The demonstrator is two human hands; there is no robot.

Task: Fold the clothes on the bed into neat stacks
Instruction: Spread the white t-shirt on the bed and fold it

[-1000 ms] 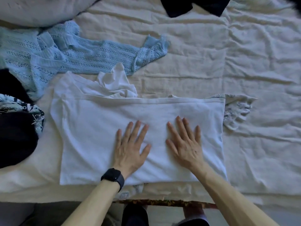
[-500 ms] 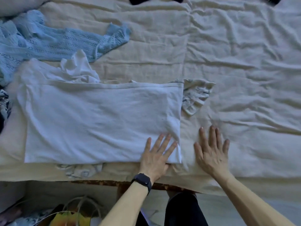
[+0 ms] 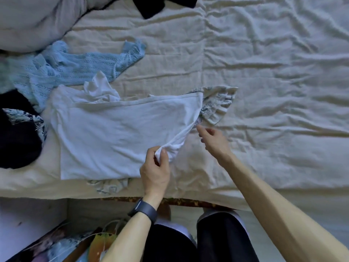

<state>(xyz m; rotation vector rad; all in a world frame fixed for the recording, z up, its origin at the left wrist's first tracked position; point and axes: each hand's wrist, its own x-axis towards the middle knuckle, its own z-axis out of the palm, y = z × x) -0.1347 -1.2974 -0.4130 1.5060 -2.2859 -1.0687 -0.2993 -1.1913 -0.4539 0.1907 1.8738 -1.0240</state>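
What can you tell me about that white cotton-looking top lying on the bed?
The white soft-fabric top lies folded flat on the cream wrinkled bedsheet, near its front edge. A crumpled sleeve sticks out at its far side. The left hand pinches its raised near-right corner. The right hand hovers by its right edge; contact is unclear. A frilled patterned cloth peeks from underneath.

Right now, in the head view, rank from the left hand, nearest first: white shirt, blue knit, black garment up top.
1. white shirt, pinched in the left hand.
2. blue knit, upper left.
3. black garment, top edge.
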